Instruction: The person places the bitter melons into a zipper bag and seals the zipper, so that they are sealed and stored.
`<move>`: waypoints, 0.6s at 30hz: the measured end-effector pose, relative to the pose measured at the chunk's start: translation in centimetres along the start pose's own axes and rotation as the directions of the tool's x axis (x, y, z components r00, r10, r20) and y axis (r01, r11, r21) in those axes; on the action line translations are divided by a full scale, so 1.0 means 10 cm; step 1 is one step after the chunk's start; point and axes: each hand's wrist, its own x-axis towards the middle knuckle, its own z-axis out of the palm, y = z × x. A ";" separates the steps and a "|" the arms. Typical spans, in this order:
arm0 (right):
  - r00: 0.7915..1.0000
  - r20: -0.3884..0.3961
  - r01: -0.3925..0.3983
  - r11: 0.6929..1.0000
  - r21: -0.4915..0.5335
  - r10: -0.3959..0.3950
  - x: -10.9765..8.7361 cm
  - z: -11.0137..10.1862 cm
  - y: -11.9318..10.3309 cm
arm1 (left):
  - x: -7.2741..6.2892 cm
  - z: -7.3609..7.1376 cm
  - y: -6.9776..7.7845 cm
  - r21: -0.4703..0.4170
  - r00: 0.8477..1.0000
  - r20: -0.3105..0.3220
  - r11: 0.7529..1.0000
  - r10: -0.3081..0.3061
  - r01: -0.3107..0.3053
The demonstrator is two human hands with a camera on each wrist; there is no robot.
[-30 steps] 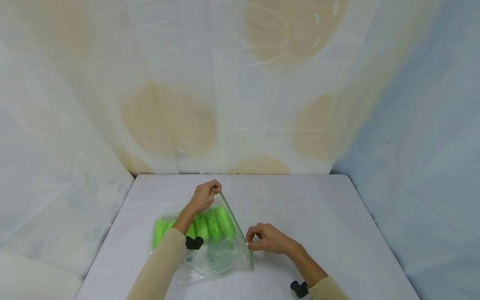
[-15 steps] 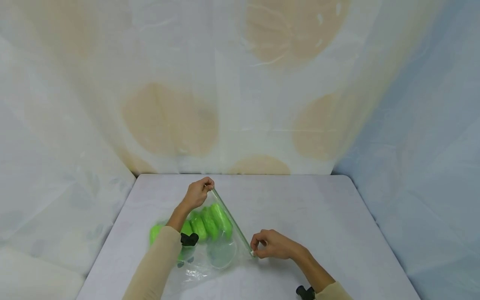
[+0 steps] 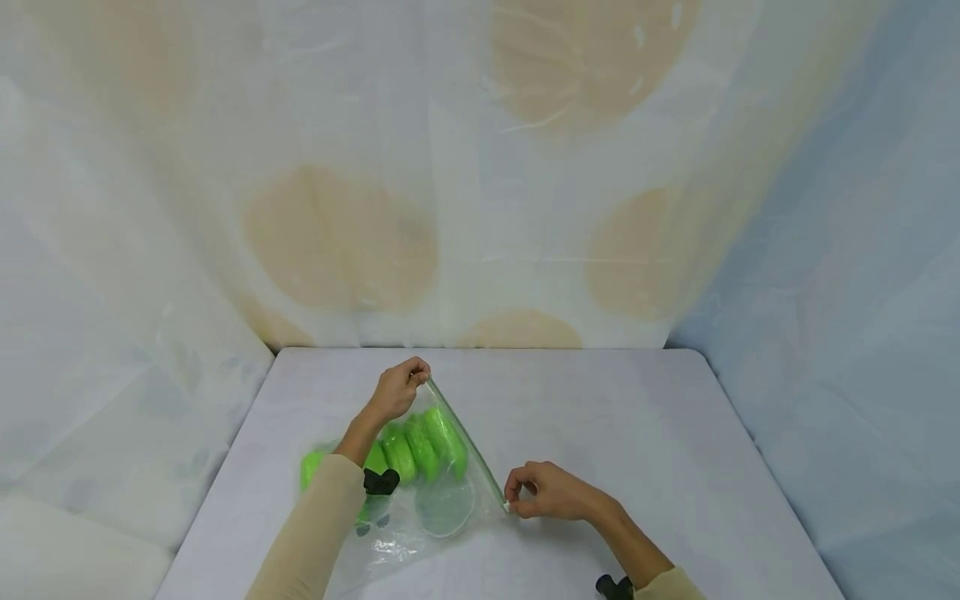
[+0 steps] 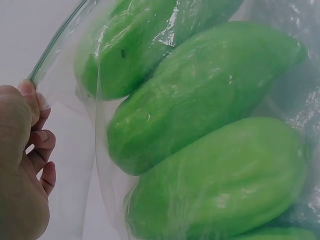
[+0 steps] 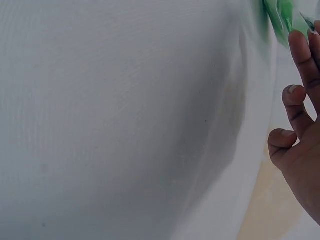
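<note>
A clear zip bag [image 3: 397, 542] lies on the table with several long green fruits or vegetables [image 4: 200, 95] inside, side by side under the film. Their exact kind is not plain. My left hand [image 3: 395, 390] pinches the far end of the bag's green zip strip [image 3: 465, 437], thumb against finger, in the left wrist view too. At the near end of that strip, my right hand [image 3: 551, 492] pinches a small white slider [image 3: 507, 507]. The strip is stretched straight between both hands. In the right wrist view the right fingertips are partly cut off by the frame edge.
A white-covered table [image 3: 637, 417] extends to the right of the bag. Patterned sheeting [image 3: 480, 208] hangs behind it and along both sides. A round translucent patch [image 3: 444, 507] shows on the bag's near part.
My right hand has moved along the zip strip, right and nearer, to its near end. The left hand has shifted slightly left. Over the last half second both are nearly still.
</note>
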 end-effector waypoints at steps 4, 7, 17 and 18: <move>1.000 -0.004 0.017 1.000 -0.004 -0.017 0.00 0.02 0.03 | -0.01 0.01 -0.01 -0.021 1.000 0.010 1.000 -0.015 0.015; 1.000 -0.002 0.029 0.999 -0.012 -0.029 0.00 0.03 0.04 | -0.03 0.01 -0.01 -0.031 0.999 0.020 0.999 -0.032 0.033; 0.997 -0.080 0.018 0.999 -0.037 -0.021 -0.01 -0.08 0.06 | -0.10 0.03 0.00 0.107 1.000 -0.003 0.994 -0.004 0.004; 0.995 -0.102 0.015 0.999 -0.044 -0.019 -0.01 -0.10 0.06 | -0.10 0.03 0.00 0.129 1.000 -0.011 0.992 -0.001 0.002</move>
